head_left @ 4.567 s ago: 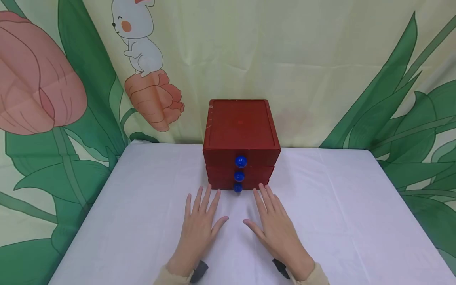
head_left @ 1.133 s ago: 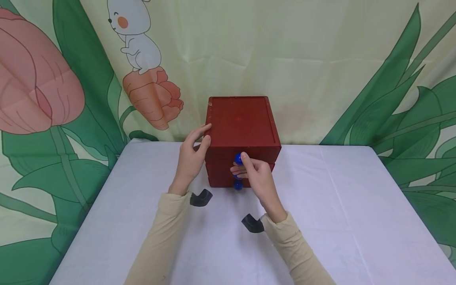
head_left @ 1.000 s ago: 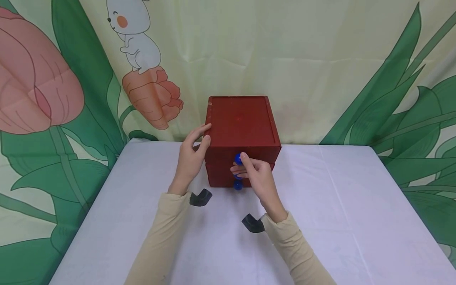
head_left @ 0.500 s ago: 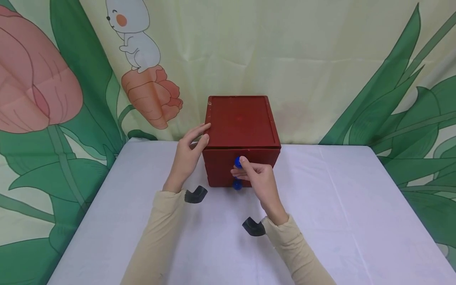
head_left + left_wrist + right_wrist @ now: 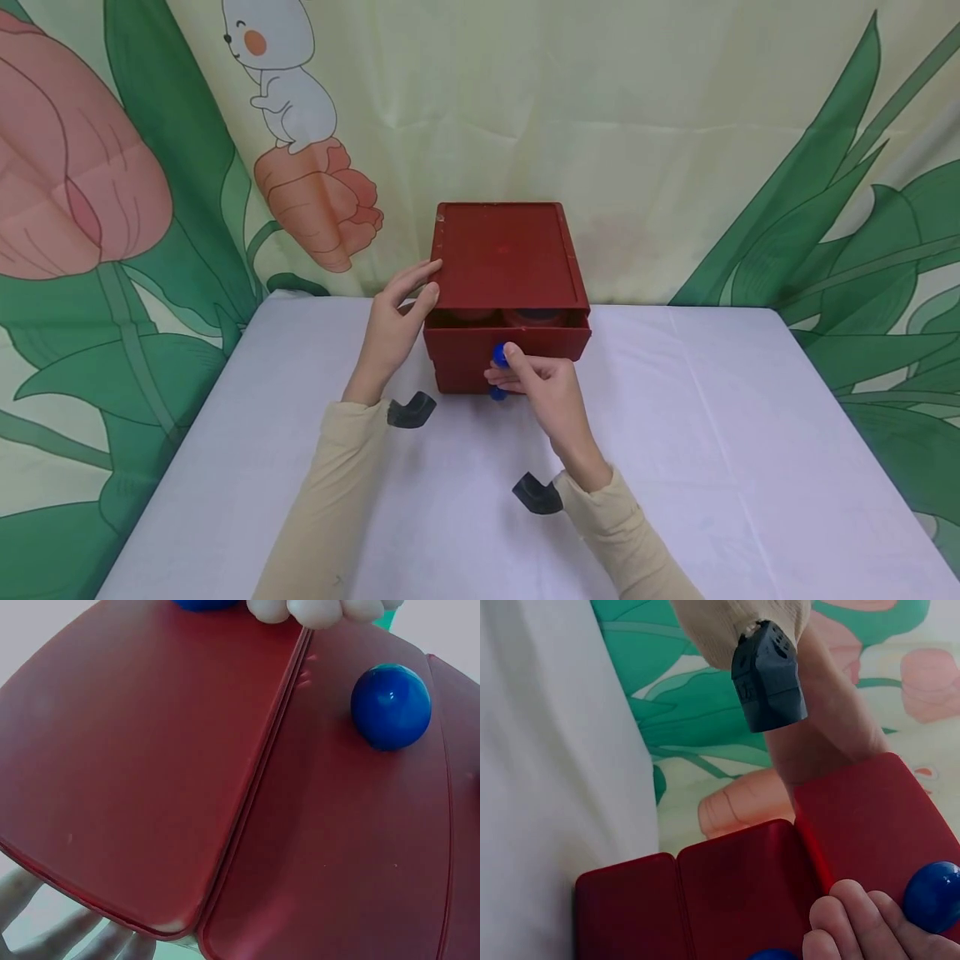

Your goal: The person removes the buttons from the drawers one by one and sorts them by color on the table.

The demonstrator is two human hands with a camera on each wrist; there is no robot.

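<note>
A red drawer cabinet (image 5: 504,258) stands at the back middle of the table. Its top drawer (image 5: 457,342) is pulled partway out. My right hand (image 5: 553,396) pinches that drawer's blue knob (image 5: 500,356) between thumb and fingers. My left hand (image 5: 392,333) touches the cabinet's left side near the top, fingers extended and thumb apart. Inside the drawer gap show a reddish rounded thing (image 5: 472,315) and a dark-topped one (image 5: 538,315), mostly hidden. In the right wrist view the drawer front (image 5: 870,817) juts out beyond the lower ones.
Below, the bottom blue knob (image 5: 497,393) shows under my right fingers; the middle knob (image 5: 391,706) appears in the left wrist view. A white cloth (image 5: 675,467) covers the table. Behind hangs a printed curtain (image 5: 637,167). Black wrist pieces (image 5: 538,493) stick out from the sleeves.
Both hands have gone from lying before the cabinet to its side and top knob. Over the last half second the right hand has drawn the top drawer toward me, opening a gap.
</note>
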